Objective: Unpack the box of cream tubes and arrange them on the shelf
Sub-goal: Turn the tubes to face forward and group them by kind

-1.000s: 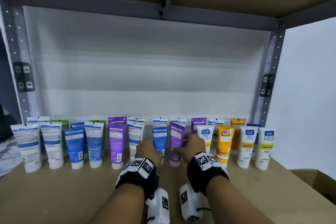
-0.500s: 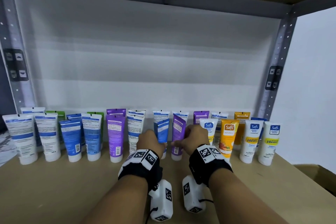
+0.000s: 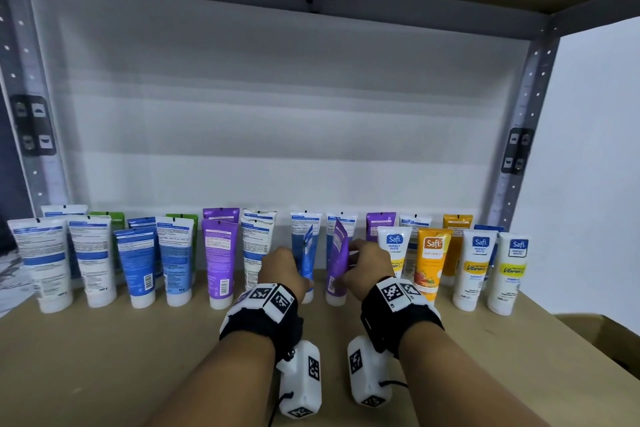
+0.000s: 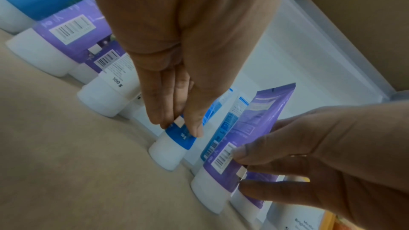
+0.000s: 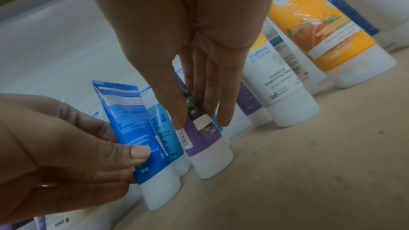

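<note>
Two rows of cream tubes stand cap-down along the back of the shelf board point(image 3: 104, 357). My left hand point(image 3: 285, 265) pinches a blue tube point(image 3: 307, 250) in the front row between thumb and fingers point(image 4: 163, 120). My right hand point(image 3: 367, 260) pinches the purple tube point(image 3: 338, 250) beside it. Both tubes stand on their white caps and are turned edge-on to me. In the left wrist view the blue tube point(image 4: 179, 139) sits under my fingertips and the purple tube point(image 4: 254, 128) is to its right. The right wrist view shows my right hand point(image 5: 199, 120) on the purple tube point(image 5: 205, 142).
White, blue, green and purple tubes point(image 3: 138, 260) fill the left half. Safi white tubes point(image 3: 472, 267) and orange tubes point(image 3: 431, 263) fill the right. A cardboard box point(image 3: 595, 326) sits at the right edge. Bare shelf board lies in front of the rows.
Both hands have twisted their tubes from label-facing to edge-on. The tubes stay on the same spots. The head view has moved closer and tipped up slightly.
</note>
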Available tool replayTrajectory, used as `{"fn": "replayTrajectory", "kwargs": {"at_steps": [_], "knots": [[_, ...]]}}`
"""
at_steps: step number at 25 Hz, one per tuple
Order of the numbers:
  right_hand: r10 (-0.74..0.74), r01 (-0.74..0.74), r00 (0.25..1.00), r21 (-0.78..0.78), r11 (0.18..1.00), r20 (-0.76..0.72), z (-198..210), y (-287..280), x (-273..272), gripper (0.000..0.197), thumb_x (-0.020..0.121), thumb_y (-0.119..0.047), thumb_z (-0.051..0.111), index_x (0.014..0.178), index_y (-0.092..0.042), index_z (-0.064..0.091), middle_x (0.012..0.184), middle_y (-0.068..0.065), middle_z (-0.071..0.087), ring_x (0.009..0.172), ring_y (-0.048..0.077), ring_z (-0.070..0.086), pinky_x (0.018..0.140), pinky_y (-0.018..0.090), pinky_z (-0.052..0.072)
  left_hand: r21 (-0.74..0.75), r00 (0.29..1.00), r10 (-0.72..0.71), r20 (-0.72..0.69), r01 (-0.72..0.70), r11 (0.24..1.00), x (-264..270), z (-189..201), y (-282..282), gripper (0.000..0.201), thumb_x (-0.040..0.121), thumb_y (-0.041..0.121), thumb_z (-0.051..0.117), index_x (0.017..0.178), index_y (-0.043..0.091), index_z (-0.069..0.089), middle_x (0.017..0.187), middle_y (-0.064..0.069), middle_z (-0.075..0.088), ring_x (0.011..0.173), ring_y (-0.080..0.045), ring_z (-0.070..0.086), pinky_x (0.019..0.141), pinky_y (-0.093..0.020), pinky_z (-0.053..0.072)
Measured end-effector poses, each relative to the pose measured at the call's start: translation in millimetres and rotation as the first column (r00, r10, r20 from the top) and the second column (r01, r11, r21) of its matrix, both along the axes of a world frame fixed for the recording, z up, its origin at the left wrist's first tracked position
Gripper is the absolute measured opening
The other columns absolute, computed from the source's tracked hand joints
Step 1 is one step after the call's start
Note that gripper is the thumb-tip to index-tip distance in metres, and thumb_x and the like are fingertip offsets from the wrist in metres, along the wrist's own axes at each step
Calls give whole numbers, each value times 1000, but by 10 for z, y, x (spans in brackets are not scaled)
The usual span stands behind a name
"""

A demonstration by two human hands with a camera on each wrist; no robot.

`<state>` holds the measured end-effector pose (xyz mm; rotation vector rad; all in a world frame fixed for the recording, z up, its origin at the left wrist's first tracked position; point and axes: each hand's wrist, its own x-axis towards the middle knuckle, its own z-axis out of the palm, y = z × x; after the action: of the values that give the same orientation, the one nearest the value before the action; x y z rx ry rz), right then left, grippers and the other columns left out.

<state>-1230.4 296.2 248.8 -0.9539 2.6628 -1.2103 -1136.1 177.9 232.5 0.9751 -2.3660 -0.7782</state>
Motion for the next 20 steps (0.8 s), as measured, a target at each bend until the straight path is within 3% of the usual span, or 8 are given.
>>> {"fn": "replayTrajectory", "kwargs": {"at_steps": [4,7,10,13,17,20], "knots": [[-18,18,1000,29,999,-5,13,3,-2,68,58,-16,90,119,-10,60,113,7,69,104,22,65,86,32,56,49,1000,12,-6,-12,999,31,22,3,50,60,30,90,98,7,67,96,-6,70,89,-20,66,68,-25,48],[-20,21,1000,28,999,-12,14,-5,0,63,64,-12,85,121,-10,58,115,7,68,107,23,64,88,32,55,63,1000,-23,-11,23,998,28,21,-17,53,63,16,88,110,7,66,106,-6,70,99,-21,65,80,-24,51],[-14,14,1000,10,1000,-12,6,-7,1,57,71,-5,75,125,-12,57,117,8,68,109,23,63,93,35,54,73,998,-60,-20,61,995,15,4,-40,49,67,8,84,113,7,68,106,-7,71,99,-21,66,88,-30,53],[-6,6,1000,9,1000,-1,13,-1,-1,57,66,-4,79,119,-12,61,113,7,69,105,23,64,91,36,55,64,998,-57,-37,59,996,32,-6,-35,45,68,11,83,111,7,67,103,-8,71,97,-21,66,85,-28,53],[-26,28,999,49,998,-24,40,28,-8,59,56,-15,90,108,-12,63,108,5,69,99,20,66,78,25,53,69,999,-17,-29,19,997,43,15,-10,50,63,19,89,105,6,66,104,-9,70,97,-22,66,82,-28,53],[-39,39,999,30,999,-11,43,34,-17,65,55,-17,91,113,-11,61,111,5,69,102,21,65,84,30,56,61,1000,-27,-10,28,998,17,21,-32,56,58,22,91,106,7,67,106,-7,71,99,-21,66,85,-31,54]]}}
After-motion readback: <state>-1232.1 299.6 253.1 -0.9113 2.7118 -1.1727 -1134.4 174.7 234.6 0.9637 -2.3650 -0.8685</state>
